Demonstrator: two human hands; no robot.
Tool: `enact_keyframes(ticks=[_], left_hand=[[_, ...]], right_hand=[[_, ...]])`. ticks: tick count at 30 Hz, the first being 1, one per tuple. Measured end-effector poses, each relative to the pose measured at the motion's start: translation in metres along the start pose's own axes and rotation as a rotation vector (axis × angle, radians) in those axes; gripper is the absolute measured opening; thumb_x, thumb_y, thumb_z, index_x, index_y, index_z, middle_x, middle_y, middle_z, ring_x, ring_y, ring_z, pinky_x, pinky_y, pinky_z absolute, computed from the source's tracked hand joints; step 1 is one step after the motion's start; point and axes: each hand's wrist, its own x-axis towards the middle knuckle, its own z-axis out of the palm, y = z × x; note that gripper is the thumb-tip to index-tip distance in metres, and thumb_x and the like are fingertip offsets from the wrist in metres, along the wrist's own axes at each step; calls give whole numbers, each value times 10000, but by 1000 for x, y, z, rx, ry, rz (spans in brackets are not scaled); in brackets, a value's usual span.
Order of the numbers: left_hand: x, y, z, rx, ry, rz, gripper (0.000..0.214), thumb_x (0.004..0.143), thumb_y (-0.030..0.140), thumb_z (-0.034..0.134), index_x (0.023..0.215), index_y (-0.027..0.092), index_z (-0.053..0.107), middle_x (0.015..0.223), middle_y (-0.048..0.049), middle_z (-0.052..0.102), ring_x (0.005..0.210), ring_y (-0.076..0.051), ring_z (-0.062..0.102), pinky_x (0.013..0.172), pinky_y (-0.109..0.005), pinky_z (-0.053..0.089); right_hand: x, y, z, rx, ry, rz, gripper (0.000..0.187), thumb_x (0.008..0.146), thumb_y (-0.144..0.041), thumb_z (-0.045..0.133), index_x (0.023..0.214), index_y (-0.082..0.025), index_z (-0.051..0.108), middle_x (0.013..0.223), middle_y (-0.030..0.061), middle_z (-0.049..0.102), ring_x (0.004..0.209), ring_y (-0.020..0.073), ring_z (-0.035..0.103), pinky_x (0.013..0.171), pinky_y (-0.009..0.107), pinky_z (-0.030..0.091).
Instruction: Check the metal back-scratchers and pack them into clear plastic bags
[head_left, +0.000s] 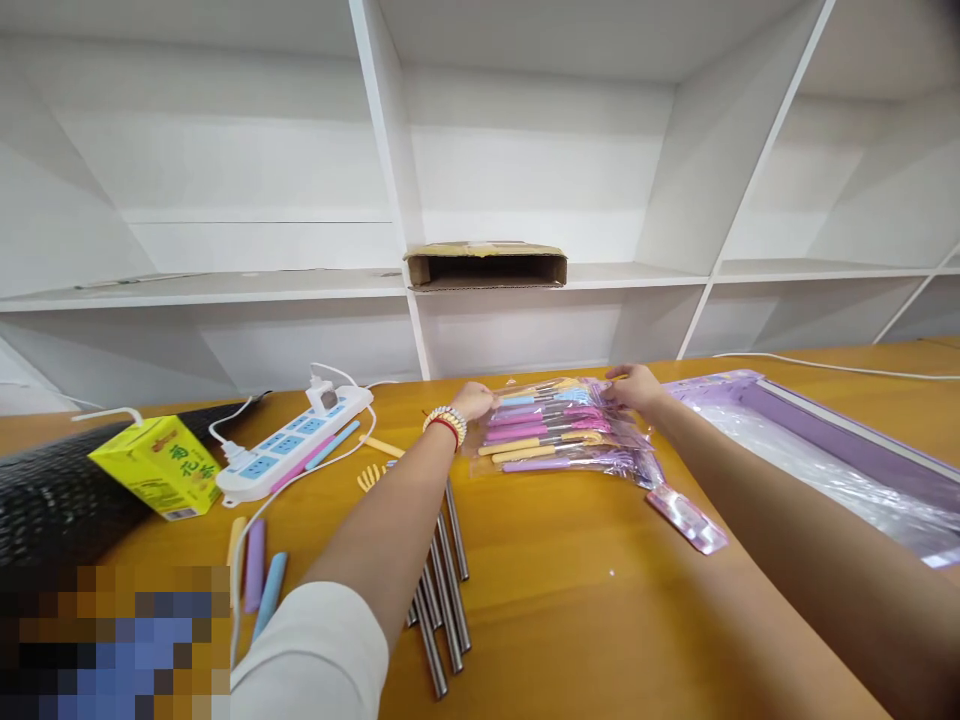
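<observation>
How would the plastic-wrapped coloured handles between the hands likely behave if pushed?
The wrapping would probably slide easily, looking glossy on a smooth tabletop. Its creases suggest floppy film, but the straight handles inside likely keep the bundle stiff lengthwise.

You are working in what is looking like a small packing or assembly workspace: white cubby shelving (540, 150) is standing behind your wood-toned worktop (555, 590), a cardboard box (487, 249) is occupying one shelf, and a power strip (296, 440), loose metal tubes (455, 592) and bagged back scratchers (540, 430) are lying out in batches.
</observation>
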Motion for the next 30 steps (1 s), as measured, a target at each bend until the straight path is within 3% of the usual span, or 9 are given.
enact_keyframes(ticks=[3,7,12,15,19,22,26,30], left_hand=[[1,-12,8,114,19,59,84,575,227,682,624,159,675,701,-59,660,715,-190,579,712,-298,420],[-4,-21,11,239,60,163,241,655,360,639,797,174,698,887,-97,664,896,-236,567,843,-333,386],[-12,-19,9,358,78,252,381,744,377,550,1053,168,627,1086,-127,598,1034,-245,518,920,-334,343],[-19,-14,8,397,69,257,364,781,357,506,1072,162,604,1090,-128,595,1014,-233,535,900,-318,361],[-34,-5,5,424,120,251,359,814,374,454,1050,143,597,1107,-146,569,1059,-252,506,920,-343,345],[-50,8,-2,438,250,264,347,801,338,477,1064,137,582,1118,-153,546,1081,-268,481,942,-373,328],[-97,43,-17,284,426,442,207,779,234,488,916,143,614,939,-100,592,937,-216,532,884,-333,379],[-191,77,-28,-11,535,595,126,792,241,504,823,171,605,811,-54,592,809,-173,537,794,-311,423]], right_hand=[[2,6,1,-42,-64,3,316,441,-98,703,749,-135,637,392,-42,495,334,103,442,332,225,359],[1,17,3,-113,-103,-65,308,533,-199,677,835,-150,641,528,-1,594,398,118,493,383,235,378],[-11,17,5,-447,-4,-257,272,671,-401,602,818,-181,664,701,50,658,636,176,597,596,274,435],[-20,10,3,-637,18,-381,348,755,-476,502,835,-189,683,856,94,667,843,232,598,732,314,423],[-32,3,-1,-713,91,-468,399,803,-467,448,918,-158,672,946,131,638,943,246,562,824,332,395],[-42,1,-6,-694,152,-494,372,795,-438,470,934,-148,659,969,134,615,967,245,539,852,339,385],[-61,1,-9,-657,177,-518,312,774,-379,496,919,-148,647,961,127,594,974,256,516,865,359,376],[-85,2,-3,-606,232,-608,239,751,-298,514,895,-155,639,966,118,582,989,261,489,869,358,373]])
